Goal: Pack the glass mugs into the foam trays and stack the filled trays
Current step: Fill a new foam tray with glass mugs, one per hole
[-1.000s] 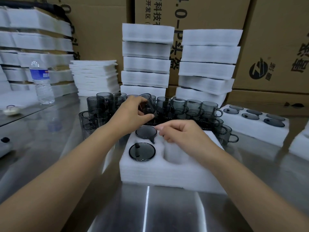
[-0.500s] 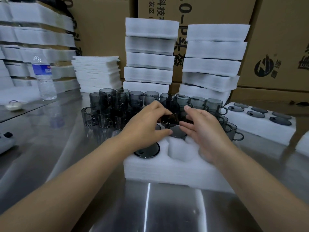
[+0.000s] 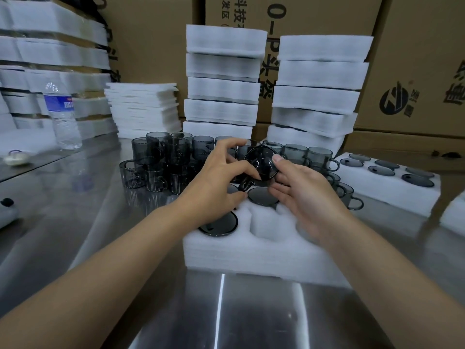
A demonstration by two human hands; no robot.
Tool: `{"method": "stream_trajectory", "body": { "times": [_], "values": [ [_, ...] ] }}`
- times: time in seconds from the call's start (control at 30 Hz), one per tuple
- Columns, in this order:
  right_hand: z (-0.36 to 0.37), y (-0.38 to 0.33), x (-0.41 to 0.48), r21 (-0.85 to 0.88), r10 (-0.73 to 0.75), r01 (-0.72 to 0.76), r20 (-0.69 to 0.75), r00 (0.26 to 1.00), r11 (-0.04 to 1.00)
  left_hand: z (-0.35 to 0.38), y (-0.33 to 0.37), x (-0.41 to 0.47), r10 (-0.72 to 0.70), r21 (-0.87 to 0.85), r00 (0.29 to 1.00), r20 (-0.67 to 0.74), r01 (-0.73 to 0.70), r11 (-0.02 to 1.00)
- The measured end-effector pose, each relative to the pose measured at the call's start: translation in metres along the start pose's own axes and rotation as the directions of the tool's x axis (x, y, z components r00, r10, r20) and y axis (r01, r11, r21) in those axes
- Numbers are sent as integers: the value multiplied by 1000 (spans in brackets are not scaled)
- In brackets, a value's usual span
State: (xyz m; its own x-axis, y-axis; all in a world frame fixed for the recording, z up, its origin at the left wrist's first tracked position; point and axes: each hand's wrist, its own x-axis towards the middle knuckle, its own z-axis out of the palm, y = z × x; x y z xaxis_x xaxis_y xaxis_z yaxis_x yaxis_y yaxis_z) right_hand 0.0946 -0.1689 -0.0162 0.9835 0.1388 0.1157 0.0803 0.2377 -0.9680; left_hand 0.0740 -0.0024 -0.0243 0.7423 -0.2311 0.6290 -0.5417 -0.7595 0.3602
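Smoky grey glass mug [image 3: 261, 163] is held tilted in the air between both hands, over the far part of the near foam tray [image 3: 251, 255] on the steel counter [image 3: 226, 311]. Left hand [image 3: 221, 182] has fingers curled round the mug's left side. Right hand [image 3: 302, 195] has its thumb on the mug's right edge, fingers curled beneath. Both grip it. Handle seems to point down toward the tray, not sure

Step in hand, my read: seat this mug in a free pocket. To do it well:
- turn it to match the mugs already seated
- line the handle up with the pocket's notch
- lower it straight and press lightly till it sits flush with the foam
- keep it from clinking on the seated mug [image 3: 263, 196] just beneath it

Near-middle pocket [image 3: 266, 222] is the obvious free one

Near foam tray:
- near-left pocket: mug seated [image 3: 219, 224], flat dark disc showing
- far-middle pocket: filled
- far-left pocket: looks filled, mostly hidden by the left hand
- near-middle pocket: empty
- right-side pockets: under the right hand, cannot tell

Second tray [image 3: 392, 197] sits right of it, well apart. Six dark discs show, so it looks full and ready to stack. Loose mugs [image 3: 163, 159] crowd the far side of the counter. Two tall tray stacks [image 3: 224, 86] stand behind them, contents not visible
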Motion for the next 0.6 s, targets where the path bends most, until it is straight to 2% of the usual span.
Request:
{"method": "stream_trajectory", "body": {
  "times": [0.2, 0.33, 0.5, 0.6],
  "values": [
    [1, -1, -1, 25, -2, 2, 8, 1000, 1000, 0, 2, 0, -58, -161, 998, 31, 62, 985],
    [0, -3, -2, 15, 7, -7, 17, 1000, 1000, 3, -3, 0, -122, -200, 991, 58, 131, 971],
    [-2, -7, -3, 75, 27, -27, -2, 1000, 997, 5, -2, 1, -198, -306, 979, -35, 178, 935],
    [-1, -8, -3, 87, 37, -40, 38, 999, 995, 5, -4, 0, -186, -235, 978, -93, 160, 959]
  ]
}}
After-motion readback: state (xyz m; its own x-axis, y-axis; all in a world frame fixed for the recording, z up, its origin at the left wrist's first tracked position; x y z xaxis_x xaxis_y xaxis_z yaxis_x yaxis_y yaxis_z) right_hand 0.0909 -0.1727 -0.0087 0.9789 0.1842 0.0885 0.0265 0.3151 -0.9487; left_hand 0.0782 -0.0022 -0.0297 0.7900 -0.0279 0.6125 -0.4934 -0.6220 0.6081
